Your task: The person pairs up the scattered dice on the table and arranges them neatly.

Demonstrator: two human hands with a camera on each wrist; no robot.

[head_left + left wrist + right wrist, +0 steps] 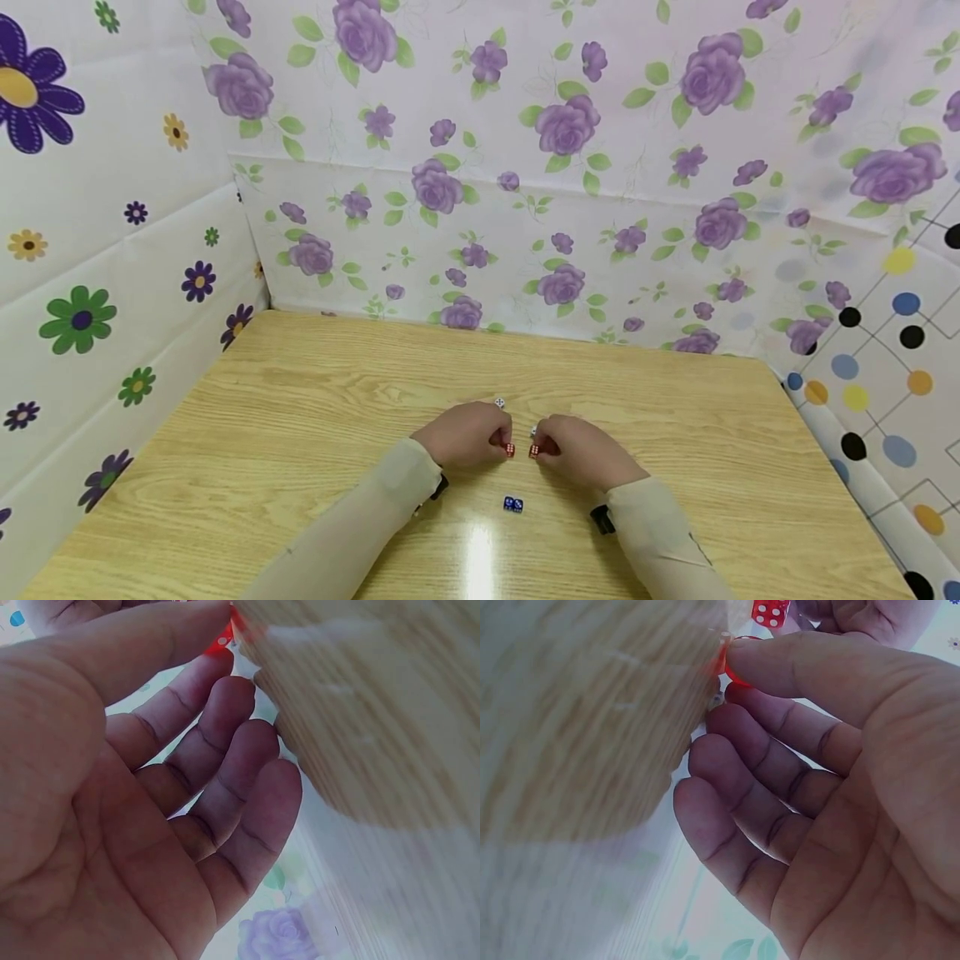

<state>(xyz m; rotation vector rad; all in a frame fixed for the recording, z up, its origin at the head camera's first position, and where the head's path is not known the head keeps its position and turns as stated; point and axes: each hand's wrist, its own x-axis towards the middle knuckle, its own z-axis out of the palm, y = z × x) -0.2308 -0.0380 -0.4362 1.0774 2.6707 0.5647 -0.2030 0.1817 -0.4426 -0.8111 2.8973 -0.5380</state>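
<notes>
My left hand (pixel 467 435) pinches a red die (pixel 510 450) between thumb and forefinger, low over the wooden table. Facing it across a small gap, my right hand (pixel 583 450) pinches another red die (pixel 534 452) the same way. In the right wrist view the thumb covers much of the right red die (pixel 739 666), and the left hand's die (pixel 770 612) shows white pips. Only a corner of the left die (pixel 222 640) peeks out below the thumb in the left wrist view. Beyond the left hand lies a white die (pixel 499 402); another white die (pixel 533 432) is partly hidden by the right fingers.
Two blue dice (pixel 513 504) sit side by side on the wooden table (pixel 315 425), nearer to me than the hands. Flower-patterned cloth (pixel 465 225) rises behind the table, with more cloth at the left and a dotted cloth (pixel 900 383) at the right.
</notes>
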